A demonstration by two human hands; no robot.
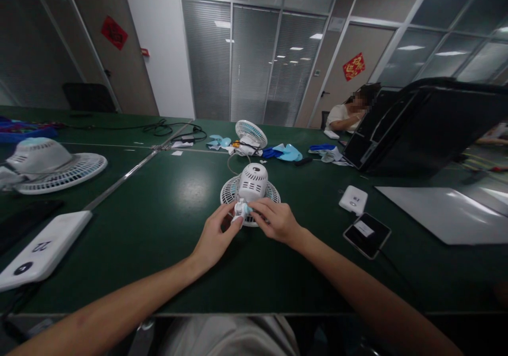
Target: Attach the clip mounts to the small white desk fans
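Note:
A small white electric fan [253, 182] lies face down on the green table in front of me, its motor housing upward and its round grille [273, 193] flat on the tabletop. At the near side, my left hand [216, 234] is closed around the white neck bracket [239, 209] of the fan. The fingers of my right hand [277, 218] pinch a small light blue knob [248, 209] on that bracket's right side. Fingertips partly cover both the bracket and the knob. A thin cord loops behind the housing.
Another fan [250, 134] stands farther back among light blue blades [288, 152]. On the left lie a third fan [59, 165] and a white power bank [45, 247]. To the right are a small white device [353, 199], a phone [367, 234] and a large black case [428, 126]. A person [349, 113] sits beyond.

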